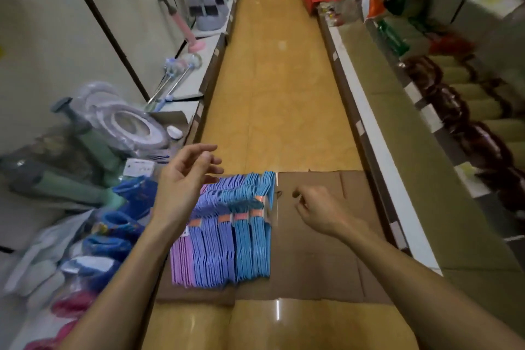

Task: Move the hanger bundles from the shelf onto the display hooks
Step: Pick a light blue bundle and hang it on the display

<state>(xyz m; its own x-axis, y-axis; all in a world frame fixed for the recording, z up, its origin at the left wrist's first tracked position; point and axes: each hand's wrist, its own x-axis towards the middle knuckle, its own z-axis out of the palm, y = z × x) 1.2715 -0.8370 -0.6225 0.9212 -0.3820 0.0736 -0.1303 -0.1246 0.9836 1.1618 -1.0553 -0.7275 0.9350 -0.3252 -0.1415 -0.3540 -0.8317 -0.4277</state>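
Note:
Several hanger bundles (227,230), pink, purple and blue with orange bands, lie side by side on flattened cardboard (318,250) on the aisle floor. My left hand (184,182) hovers over the far left end of the bundles, fingers loosely spread and holding nothing. My right hand (315,207) hangs just right of the blue bundles above the cardboard, fingers loosely curled and empty. No display hooks are clearly visible.
A low shelf on the left holds green plungers (85,150), wrapped toilet seats (127,119), blue and pink packs (119,224) and brushes. On the right a white-edged shelf (369,133) carries dark and yellow goods. The yellow tiled aisle (278,79) runs ahead.

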